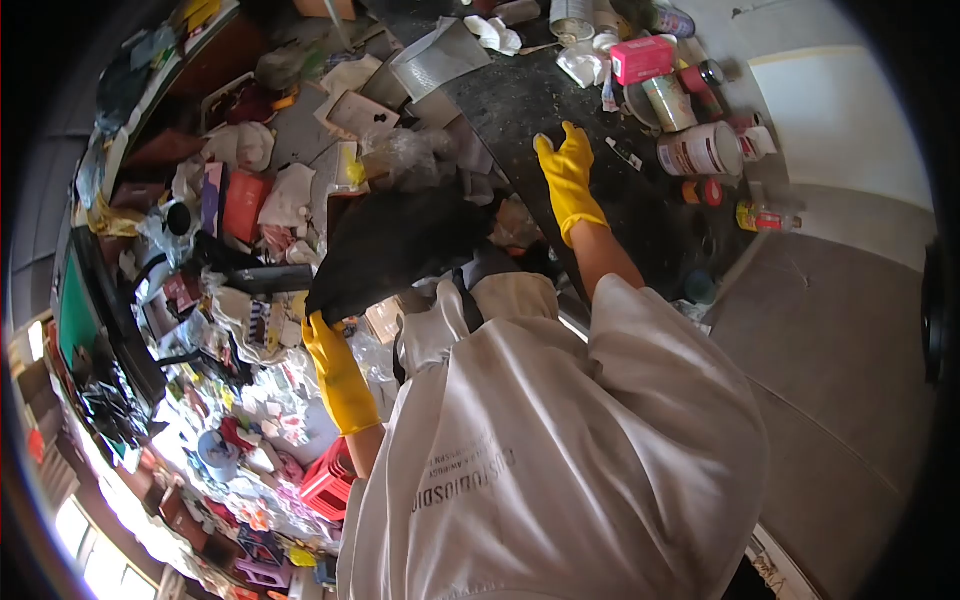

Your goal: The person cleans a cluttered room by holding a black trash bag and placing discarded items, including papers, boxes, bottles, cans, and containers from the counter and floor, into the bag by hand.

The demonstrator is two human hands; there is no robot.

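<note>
My left hand (pixel 338 375), in a yellow rubber glove, is closed on the edge of a black plastic bag (pixel 395 240). The bag spreads out in front of my body, above the littered floor. My right hand (pixel 568 180), gloved in the same yellow, reaches over a black tabletop (pixel 500 95). Its fingers are apart and nothing shows between them; a fingertip looks greyish. A small white strip (pixel 624 154) lies just right of that hand.
Along the table's wall side stand a white tub (pixel 698 150), a pink box (pixel 642 60), a patterned can (pixel 670 104) and a small bottle (pixel 768 218). Boxes, bags and paper cover the floor at left, with a red crate (pixel 328 482) and a red box (pixel 246 205) among them.
</note>
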